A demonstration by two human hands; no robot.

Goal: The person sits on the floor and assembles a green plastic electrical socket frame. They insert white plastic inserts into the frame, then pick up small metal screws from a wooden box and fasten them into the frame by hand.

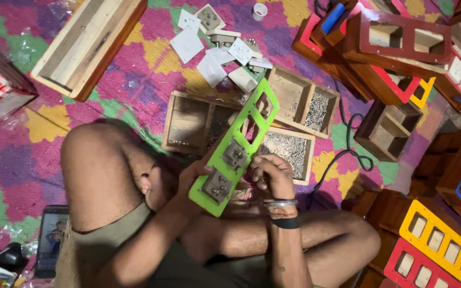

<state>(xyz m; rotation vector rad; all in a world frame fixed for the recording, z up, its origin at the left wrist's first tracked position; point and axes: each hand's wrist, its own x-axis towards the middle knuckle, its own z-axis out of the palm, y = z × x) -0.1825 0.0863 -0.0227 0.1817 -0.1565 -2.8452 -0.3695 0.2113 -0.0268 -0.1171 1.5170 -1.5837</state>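
My left hand (190, 181) grips the lower end of a long bright green panel (252, 125) with several square cut-outs, held tilted above my lap. Two grey switch modules (234, 155) sit in its lower openings. My right hand (272, 173), wearing a metal bangle and a dark band at the wrist, is curled against the panel's right edge, its fingers pinched on something too small to make out. Behind the panel lies a wooden tray (289, 151) full of small screws.
Loose white switch parts (217, 50) lie on the patterned mat. Open wooden boxes (89, 45) and red, yellow and blue-faced boxes (401, 42) are stacked around. A black cable (348, 144) snakes at right. A phone (50, 240) lies by my left knee.
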